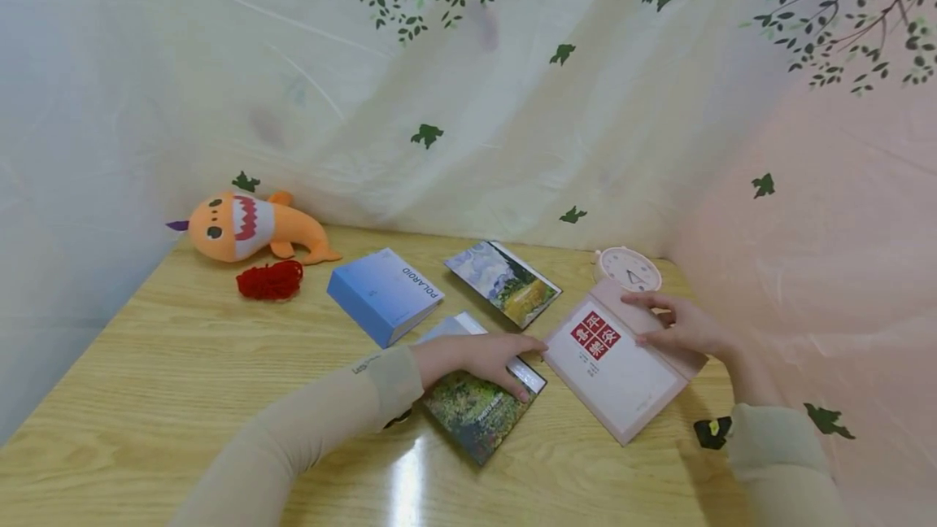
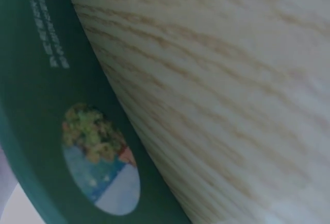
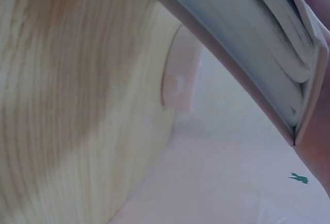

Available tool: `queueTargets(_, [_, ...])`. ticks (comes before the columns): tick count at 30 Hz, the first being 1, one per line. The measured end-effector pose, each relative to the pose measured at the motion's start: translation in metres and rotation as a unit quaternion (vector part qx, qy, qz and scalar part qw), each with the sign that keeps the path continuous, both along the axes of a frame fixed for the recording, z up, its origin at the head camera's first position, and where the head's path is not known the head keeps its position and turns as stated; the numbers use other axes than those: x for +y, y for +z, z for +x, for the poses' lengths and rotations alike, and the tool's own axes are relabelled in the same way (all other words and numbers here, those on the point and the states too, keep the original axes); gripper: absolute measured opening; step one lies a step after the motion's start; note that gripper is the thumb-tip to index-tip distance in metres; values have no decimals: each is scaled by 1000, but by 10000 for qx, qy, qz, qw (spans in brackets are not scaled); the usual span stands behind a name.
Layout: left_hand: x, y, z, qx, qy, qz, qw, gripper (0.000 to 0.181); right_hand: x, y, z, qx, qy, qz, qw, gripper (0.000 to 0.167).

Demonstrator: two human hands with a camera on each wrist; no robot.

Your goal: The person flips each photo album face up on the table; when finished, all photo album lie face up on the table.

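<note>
My left hand (image 1: 498, 360) lies across a floral-covered photo album (image 1: 479, 421), its thumb on the cover and its other fingers past the far edge. In the left wrist view a dark green side of the album (image 2: 98, 131) shows small white print and an oval picture. At the right, my right hand (image 1: 677, 324) grips a pink book (image 1: 622, 385) with a red seal-like square on its cover. The book stands tilted above the table. Its page edges and pink covers (image 3: 242, 33) fill the upper part of the right wrist view; part of that hand is cut off there.
Behind lie a blue Polaroid box or album (image 1: 388, 291) and a landscape-painted album (image 1: 508, 283). A pink alarm clock (image 1: 629, 268) stands behind the pink book. An orange plush shark (image 1: 256, 226) and red yarn (image 1: 271, 280) sit at the back left of the wooden table (image 1: 146, 397).
</note>
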State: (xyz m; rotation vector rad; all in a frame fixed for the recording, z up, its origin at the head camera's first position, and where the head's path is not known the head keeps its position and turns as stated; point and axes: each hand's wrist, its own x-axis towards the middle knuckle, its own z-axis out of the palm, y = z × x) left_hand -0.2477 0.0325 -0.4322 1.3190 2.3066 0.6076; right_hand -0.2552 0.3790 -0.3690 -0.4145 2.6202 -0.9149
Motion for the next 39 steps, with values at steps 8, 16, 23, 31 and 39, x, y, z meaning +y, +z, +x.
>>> queueTargets(8, [1,-2,2,24,100,148,9998,91,-8,17,9,-263,104,-291,9992,68])
queueTargets(16, [3,-2,2,-333,474,979,9935,90,-14,29,18,-306,274,-404,9983,64])
queueTargets(23, [5,-3,0,-1390,825,2085,9646,89,-23,35,22,-190,624,-541,9964,62])
queueTargets(31, [5,8,4,-2187,1095,2585,9345,88,-39,44,29,292,1033,-497,9930,60])
queueTargets(39, [4,19,6,-2532,1117,3007,9127,90,-49,48,33,555,1230,-453,9898,59])
